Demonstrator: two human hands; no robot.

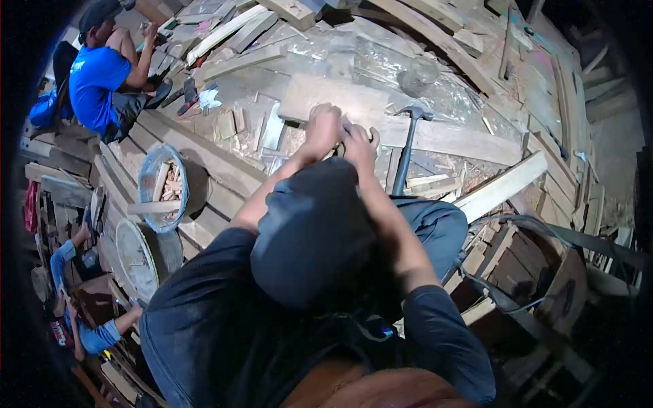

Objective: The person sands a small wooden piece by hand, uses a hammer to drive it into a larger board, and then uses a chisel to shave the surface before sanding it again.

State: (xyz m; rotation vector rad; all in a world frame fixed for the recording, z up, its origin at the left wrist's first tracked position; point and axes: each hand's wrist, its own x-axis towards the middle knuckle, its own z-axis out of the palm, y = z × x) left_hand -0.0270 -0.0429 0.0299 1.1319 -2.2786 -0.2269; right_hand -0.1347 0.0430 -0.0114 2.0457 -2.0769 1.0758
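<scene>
My left hand [322,129] and my right hand [360,144] meet over a long wooden board [449,141] lying across the work area. Both sets of fingers are curled and close together. Whatever is between them is small and mostly hidden. A hammer [406,153] with a dark handle lies to the right of my right hand, its head across the board. Left of my left hand lies a pale, flat piece [273,127] whose kind I cannot make out. A dark cap [313,231] covers part of the view below my hands.
A blue-rimmed bucket [142,178] holding wood offcuts and another bucket [121,248] stand at left. A person in a blue shirt [98,85] sits upper left; another person's sleeve [61,262] shows lower left. Planks [507,180] and a clear container [420,73] lie around.
</scene>
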